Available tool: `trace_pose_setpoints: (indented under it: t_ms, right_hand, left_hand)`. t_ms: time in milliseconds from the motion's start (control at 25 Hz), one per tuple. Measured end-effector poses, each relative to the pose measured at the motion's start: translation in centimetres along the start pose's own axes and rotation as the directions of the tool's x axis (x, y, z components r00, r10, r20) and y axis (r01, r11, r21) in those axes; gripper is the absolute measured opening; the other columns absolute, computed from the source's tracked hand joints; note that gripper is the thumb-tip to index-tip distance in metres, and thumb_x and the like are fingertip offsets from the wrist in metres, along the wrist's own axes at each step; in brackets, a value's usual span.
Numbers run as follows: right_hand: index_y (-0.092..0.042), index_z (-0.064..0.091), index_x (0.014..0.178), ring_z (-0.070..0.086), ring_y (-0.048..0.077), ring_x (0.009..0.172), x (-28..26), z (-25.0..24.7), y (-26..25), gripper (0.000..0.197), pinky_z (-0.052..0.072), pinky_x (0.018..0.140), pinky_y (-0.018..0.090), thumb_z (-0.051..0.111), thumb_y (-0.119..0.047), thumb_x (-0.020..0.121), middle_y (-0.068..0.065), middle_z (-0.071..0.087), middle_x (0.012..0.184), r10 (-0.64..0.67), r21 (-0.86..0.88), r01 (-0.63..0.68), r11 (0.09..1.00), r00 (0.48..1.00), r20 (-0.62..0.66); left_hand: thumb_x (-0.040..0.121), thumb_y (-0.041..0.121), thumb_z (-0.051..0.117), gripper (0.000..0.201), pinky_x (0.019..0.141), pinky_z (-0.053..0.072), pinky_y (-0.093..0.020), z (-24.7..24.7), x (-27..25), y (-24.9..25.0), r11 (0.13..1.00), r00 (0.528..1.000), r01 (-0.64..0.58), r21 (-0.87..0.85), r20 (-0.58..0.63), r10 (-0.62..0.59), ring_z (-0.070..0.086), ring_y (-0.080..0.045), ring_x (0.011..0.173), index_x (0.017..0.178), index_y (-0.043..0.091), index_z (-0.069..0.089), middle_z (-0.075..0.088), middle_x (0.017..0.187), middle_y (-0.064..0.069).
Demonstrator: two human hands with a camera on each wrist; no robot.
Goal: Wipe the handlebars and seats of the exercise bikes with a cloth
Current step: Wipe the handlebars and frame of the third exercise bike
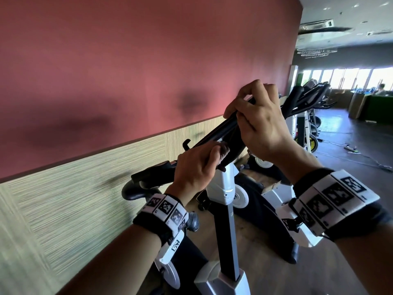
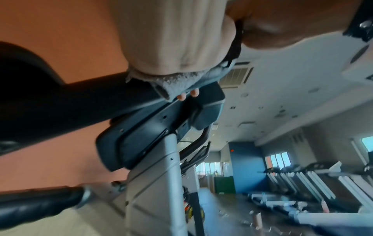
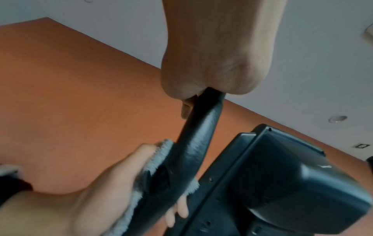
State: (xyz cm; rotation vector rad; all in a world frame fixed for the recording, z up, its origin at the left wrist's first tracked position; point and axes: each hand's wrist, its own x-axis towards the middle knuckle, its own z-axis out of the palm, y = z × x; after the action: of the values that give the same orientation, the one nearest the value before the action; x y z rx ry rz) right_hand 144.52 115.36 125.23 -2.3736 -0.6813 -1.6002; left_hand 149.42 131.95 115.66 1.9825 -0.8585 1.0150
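Note:
The black handlebar (image 1: 214, 133) of a white exercise bike rises to the right in the head view. My left hand (image 1: 197, 165) grips its lower stretch through a grey cloth (image 1: 224, 151), which is wrapped round the bar just above the white post. My right hand (image 1: 255, 116) holds the bar's upper end bare, with the fingers curled over it. The left wrist view has the cloth (image 2: 181, 84) bunched under the palm on the handlebar (image 2: 90, 99). From the right wrist I see my right hand (image 3: 212, 63) clasping the handlebar (image 3: 199, 135), with the cloth (image 3: 159, 153) below it.
A red wall (image 1: 127, 60) with a striped lower panel runs close on the left. The bike's console (image 3: 282, 175) sits beside the bar, above the white post (image 1: 225, 184). More bikes (image 1: 304, 103) stand in a row ahead. Treadmills (image 2: 302, 183) stand across the room, and cables (image 1: 353, 149) lie on the floor.

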Motion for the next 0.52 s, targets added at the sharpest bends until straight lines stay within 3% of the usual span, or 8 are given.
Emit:
trace_pose_setpoints:
  t_ms: [80, 160, 280, 400, 520]
  right_hand:
    - [-0.016, 0.075, 0.097, 0.043, 0.034, 0.106, 0.5, 0.3, -0.1, 0.035, 0.030, 0.095, 0.029, 0.047, 0.000, 0.082, 0.011, 0.054, 0.113, 0.043, -0.001, -0.043, 0.999, 0.999, 0.003]
    - [-0.016, 0.075, 0.097, 0.042, 0.033, 0.106, 0.5, 0.2, 0.0, 0.036, 0.029, 0.095, 0.029, 0.047, 0.000, 0.082, 0.012, 0.054, 0.114, 0.039, -0.028, -0.038, 0.999, 0.999, 0.021]
    - [-0.014, 0.074, 0.097, 0.043, 0.033, 0.107, 0.0, -0.1, 0.2, 0.031, 0.028, 0.095, 0.026, 0.050, 0.003, 0.085, 0.013, 0.054, 0.114, -0.003, -0.050, 0.005, 0.999, 0.999, 0.047]
    - [-0.015, 0.075, 0.095, 0.043, 0.034, 0.107, 0.3, -0.1, 0.1, 0.033, 0.026, 0.094, 0.026, 0.050, 0.003, 0.083, 0.013, 0.054, 0.113, 0.014, -0.018, -0.013, 1.000, 0.999, 0.036]
    - [-0.017, 0.075, 0.096, 0.040, 0.031, 0.110, 0.7, 0.3, -0.1, 0.037, 0.024, 0.093, 0.025, 0.048, 0.002, 0.080, 0.013, 0.054, 0.113, 0.052, -0.020, -0.052, 0.998, 0.998, 0.023]
  left_hand:
    - [0.102, 0.048, 0.026, 0.040, 0.052, 0.026, -0.024, 0.1, 0.6, 1.0, 0.998, 0.998, 0.063, 0.013, 0.026, -0.063, 0.048, -0.003, 0.052, 0.068, 0.033, 0.040, 0.043, 0.049, 0.013]
    - [0.103, 0.049, 0.027, 0.035, 0.055, 0.030, -0.021, 0.6, 1.5, 2.8, 0.998, 0.996, 0.066, -0.006, 0.057, -0.066, 0.048, -0.003, 0.054, 0.079, 0.034, 0.048, 0.050, 0.056, 0.015]
    - [0.103, 0.050, 0.031, 0.040, 0.055, 0.034, -0.017, 0.7, 0.6, 2.0, 0.999, 0.998, -0.049, -0.014, -0.026, 0.049, 0.051, -0.003, 0.063, 0.107, 0.028, 0.064, 0.058, 0.071, 0.015]
    - [0.103, 0.050, 0.037, 0.045, 0.055, 0.044, -0.021, 0.0, -0.7, -0.6, 0.980, 0.977, -0.198, 0.034, -0.077, 0.200, 0.063, -0.008, 0.071, 0.114, 0.020, 0.069, 0.070, 0.086, 0.009]
    - [0.104, 0.052, 0.036, 0.049, 0.055, 0.034, -0.016, 0.5, 0.0, 0.0, 0.964, 0.970, -0.218, 0.151, -0.079, 0.232, 0.067, -0.010, 0.070, 0.113, 0.017, 0.070, 0.074, 0.086, 0.006]
